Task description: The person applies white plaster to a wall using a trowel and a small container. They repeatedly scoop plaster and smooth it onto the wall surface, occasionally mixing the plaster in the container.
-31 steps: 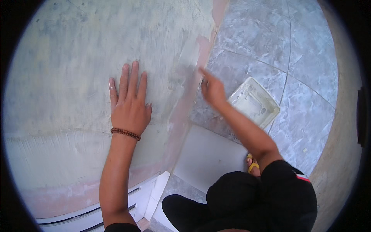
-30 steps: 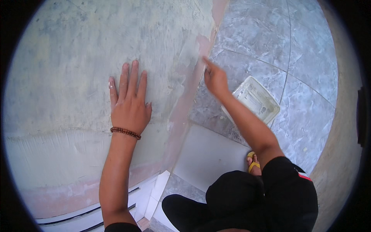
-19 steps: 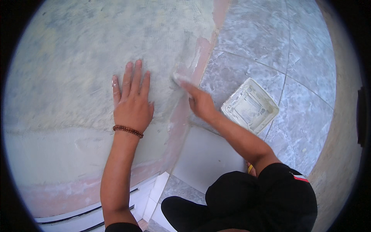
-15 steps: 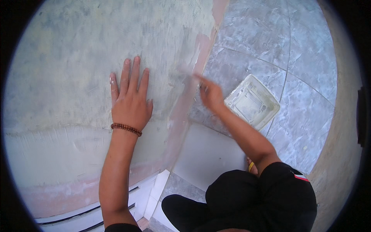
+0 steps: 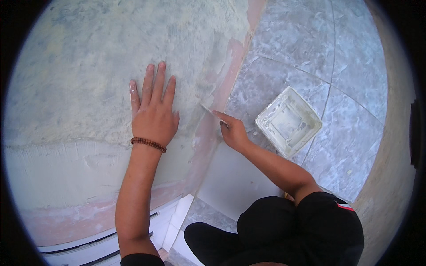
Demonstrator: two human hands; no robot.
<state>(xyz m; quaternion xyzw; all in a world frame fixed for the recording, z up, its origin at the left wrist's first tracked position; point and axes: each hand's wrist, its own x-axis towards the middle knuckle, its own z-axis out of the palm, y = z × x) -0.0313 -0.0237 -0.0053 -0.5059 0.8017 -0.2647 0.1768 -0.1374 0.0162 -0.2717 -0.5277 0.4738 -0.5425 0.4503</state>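
My left hand [image 5: 154,119] lies flat on the grey-white plastered wall [image 5: 88,80], fingers stretched upward and nothing in them. White smears mark its fingertips, and a brown bead bracelet [image 5: 148,144] circles the wrist. Closed around a thin putty knife [image 5: 206,107], my right hand [image 5: 234,133] is at the wall's lower right border. The blade's pale edge meets the wall beside a bare pinkish strip [image 5: 222,93]. Most of the handle is hidden in my fingers. To the right of that hand, a square white plastic tub [image 5: 314,128] with whitish residue stands on the tiled floor.
Grey marbled tiles [image 5: 293,48] run along the right, with a plain grey panel [image 5: 235,181] below my right forearm. White slatted trim [image 5: 97,244] borders the wall at the lower left. My black-clothed knees [image 5: 266,221] are close by at the bottom.
My right hand has moved down and slightly left with the putty knife, bringing it lower along the pinkish strip. My left hand remains flat on the wall.
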